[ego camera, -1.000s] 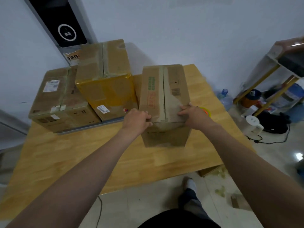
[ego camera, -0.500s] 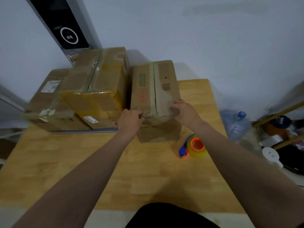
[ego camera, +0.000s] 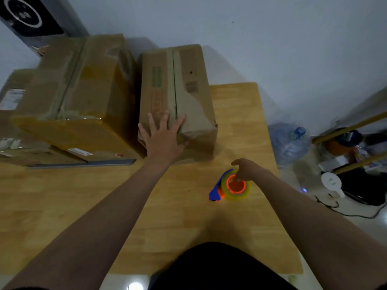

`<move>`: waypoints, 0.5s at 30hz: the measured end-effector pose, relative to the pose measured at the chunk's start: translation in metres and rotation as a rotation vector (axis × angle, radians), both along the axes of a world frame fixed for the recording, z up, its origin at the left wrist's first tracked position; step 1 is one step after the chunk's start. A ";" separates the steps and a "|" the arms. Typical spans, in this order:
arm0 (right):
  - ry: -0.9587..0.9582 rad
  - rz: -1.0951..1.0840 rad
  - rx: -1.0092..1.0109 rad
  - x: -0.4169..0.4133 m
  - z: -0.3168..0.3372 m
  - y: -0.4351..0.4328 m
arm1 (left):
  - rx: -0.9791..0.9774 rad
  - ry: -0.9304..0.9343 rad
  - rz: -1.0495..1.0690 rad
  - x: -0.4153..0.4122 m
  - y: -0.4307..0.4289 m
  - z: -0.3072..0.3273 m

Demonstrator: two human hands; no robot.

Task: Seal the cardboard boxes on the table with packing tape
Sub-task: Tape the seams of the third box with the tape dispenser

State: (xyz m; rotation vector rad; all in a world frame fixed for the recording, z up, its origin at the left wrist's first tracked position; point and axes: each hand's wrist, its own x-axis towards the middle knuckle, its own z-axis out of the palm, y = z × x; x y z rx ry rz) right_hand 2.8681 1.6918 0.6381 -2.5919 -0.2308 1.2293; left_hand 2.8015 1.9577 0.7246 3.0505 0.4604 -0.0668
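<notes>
A tall brown cardboard box (ego camera: 182, 84) stands on the wooden table (ego camera: 104, 206), its two top flaps meeting at a centre seam. My left hand (ego camera: 163, 137) lies flat with fingers spread on the near end of its top. In front of the box to the right lies a tape dispenser (ego camera: 230, 186): a yellowish tape roll with an orange core and a blue handle. My right hand (ego camera: 246, 169) is at the roll's far rim, fingers curled onto it; the roll still rests on the table.
A larger box wrapped in yellow tape (ego camera: 79, 95) stands left of the brown one, with a flatter box (ego camera: 12, 122) beyond it. A water bottle (ego camera: 290, 141), a shelf frame (ego camera: 351, 130) and a white kettle (ego camera: 332, 183) are on the floor to the right.
My right hand left the box's near edge and came down to the tape dispenser. My left hand moved from the box's corner onto its top, fingers spread. The view tilted down.
</notes>
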 end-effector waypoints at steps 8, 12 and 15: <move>0.000 0.017 -0.061 0.001 -0.041 0.012 | 0.035 -0.053 0.007 0.019 0.017 -0.007; -0.087 -0.012 -0.120 -0.001 -0.043 0.012 | 0.037 -0.054 -0.001 0.022 0.019 -0.006; -0.151 0.014 -0.155 -0.008 -0.041 0.008 | 0.006 -0.009 -0.018 0.020 0.021 -0.001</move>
